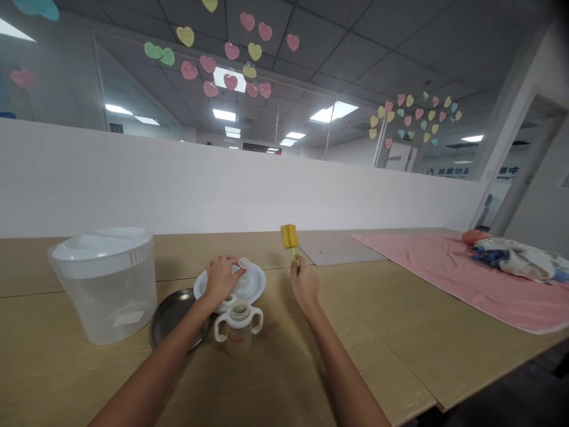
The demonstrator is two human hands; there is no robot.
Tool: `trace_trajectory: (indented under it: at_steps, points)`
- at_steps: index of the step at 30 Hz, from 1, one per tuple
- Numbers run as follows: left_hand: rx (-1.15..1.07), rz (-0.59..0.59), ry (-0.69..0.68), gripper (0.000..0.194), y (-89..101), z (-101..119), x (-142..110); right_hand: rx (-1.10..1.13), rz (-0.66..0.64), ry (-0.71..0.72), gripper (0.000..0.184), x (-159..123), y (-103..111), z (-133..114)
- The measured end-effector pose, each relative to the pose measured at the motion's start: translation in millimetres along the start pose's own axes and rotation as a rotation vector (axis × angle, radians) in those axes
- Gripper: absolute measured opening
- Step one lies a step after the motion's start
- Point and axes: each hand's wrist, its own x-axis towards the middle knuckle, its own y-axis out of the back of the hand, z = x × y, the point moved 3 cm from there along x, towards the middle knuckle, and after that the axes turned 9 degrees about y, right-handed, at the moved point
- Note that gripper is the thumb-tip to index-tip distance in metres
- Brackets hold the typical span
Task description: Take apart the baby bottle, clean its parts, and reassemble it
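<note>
Raised above the table, my right hand point(306, 284) is closed round the thin green handle of a sponge bottle brush point(290, 236) with a yellow head. My left hand point(222, 277) reaches over a white bowl point(259, 284), its fingers closed at a small translucent white bottle part point(243, 263). Other clear and white pieces lie in the bowl, partly hidden by that hand. A clear baby bottle point(239, 329) with two white handles stands upright and uncapped in front of the bowl. My left forearm crosses over a round dark metal tray point(171, 320).
A large translucent bucket point(115, 302) with a white lid stands at the left. To the right, a pink cloth point(427, 267) covers part of the table, with crumpled fabric point(520, 255) on it. A grey mat point(340, 248) lies behind, by the white wall point(222, 193).
</note>
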Motion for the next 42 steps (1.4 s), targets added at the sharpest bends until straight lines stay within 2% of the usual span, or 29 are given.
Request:
trace_trajectory:
  at_steps: [2,4,6,8,10,12,15,17,20,22,26,28,31,34,36,39,42]
  points:
    - [-0.051,0.023,-0.022,0.022,11.5,5.6,-1.2,0.068,0.131,0.191,0.037,-8.0,-4.5,-19.2]
    - [-0.173,0.016,-0.040,0.025,24.1,11.2,-2.6,0.124,0.189,0.414,0.036,-18.0,-15.8,-37.0]
    - [-0.366,-0.040,-0.020,0.025,35.5,14.5,-3.4,0.155,0.241,0.533,0.036,-25.7,-26.1,-45.6]
    - [-0.541,-0.118,0.035,0.023,44.1,15.2,-3.4,0.174,0.305,0.555,0.037,-28.6,-31.1,-45.0]
    - [-0.648,-0.144,0.094,0.025,51.3,14.4,-3.1,0.201,0.361,0.529,0.037,-27.4,-31.2,-39.2]
    - [-0.736,-0.100,0.123,0.032,59.0,14.1,-3.1,0.231,0.405,0.477,0.035,-24.8,-29.1,-32.3]
    - [-0.837,-0.019,0.091,0.035,70.9,18.3,-5.2,0.234,0.430,0.454,0.031,-23.8,-27.6,-28.2]
    - [-0.894,-0.030,0.078,0.035,76.8,22.7,-7.8,0.226,0.424,0.517,0.029,-26.0,-28.0,-31.3]
    - [-0.976,-0.147,0.095,0.036,79.8,28.2,-11.8,0.200,0.452,0.665,0.026,-31.3,-26.4,-38.6]
    - [-1.000,-0.216,0.097,0.036,79.5,29.8,-13.8,0.135,0.498,0.771,0.025,-34.1,-22.7,-41.6]
    - [-0.984,-0.269,0.115,0.033,77.3,27.5,-14.8,-0.014,0.517,0.958,0.024,-34.8,-16.1,-40.9]
    - [-0.983,-0.304,0.101,0.034,75.8,26.7,-14.4,-0.009,0.516,0.940,0.024,-32.4,-14.7,-37.5]
    - [-0.999,-0.333,0.061,0.037,74.9,27.4,-13.7,0.110,0.521,0.788,0.025,-29.0,-15.7,-33.3]
    - [-0.972,-0.301,0.046,0.035,75.3,28.3,-12.9,0.264,0.477,0.635,0.028,-29.2,-20.2,-34.1]
    - [-0.954,-0.285,0.050,0.035,75.3,28.1,-12.5,0.306,0.436,0.592,0.030,-31.0,-22.9,-36.2]
    - [-0.983,-0.311,0.069,0.038,74.5,26.6,-12.2,0.234,0.398,0.657,0.031,-33.1,-24.2,-37.2]
    - [-1.000,-0.292,0.110,0.038,76.7,24.2,-12.5,0.100,0.418,0.813,0.028,-33.5,-22.5,-34.9]
